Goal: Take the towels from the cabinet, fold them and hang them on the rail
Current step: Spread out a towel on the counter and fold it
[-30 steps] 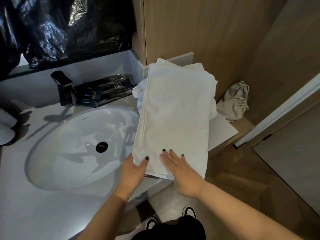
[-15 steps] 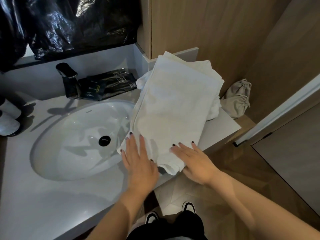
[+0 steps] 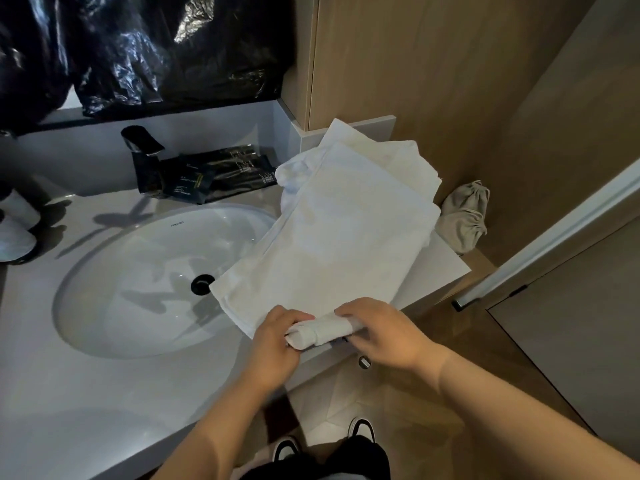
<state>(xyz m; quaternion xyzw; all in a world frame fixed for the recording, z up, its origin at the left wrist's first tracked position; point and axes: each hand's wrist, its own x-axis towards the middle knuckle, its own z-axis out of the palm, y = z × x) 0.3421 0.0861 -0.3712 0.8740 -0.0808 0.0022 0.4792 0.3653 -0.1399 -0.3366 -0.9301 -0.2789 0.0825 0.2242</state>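
A pale surface (image 3: 86, 393) holds an oval white sink (image 3: 138, 271) with a dark drain (image 3: 202, 284); black plastic sheeting (image 3: 145, 50) hangs above it against the wall; a white towel (image 3: 339, 230) lies folded lengthwise across the right end of the surface, its left edge overhanging the sink and its near end rolled into a tight tube at the front edge; the right hand (image 3: 384, 330) curls closed over the roll's right part; the left hand (image 3: 277, 341) grips its left end, fingers wrapped round; a black faucet (image 3: 142, 147) stands behind the sink beside dark packets (image 3: 221, 174); a beige drawstring bag (image 3: 464, 216) sits just right of the towel.
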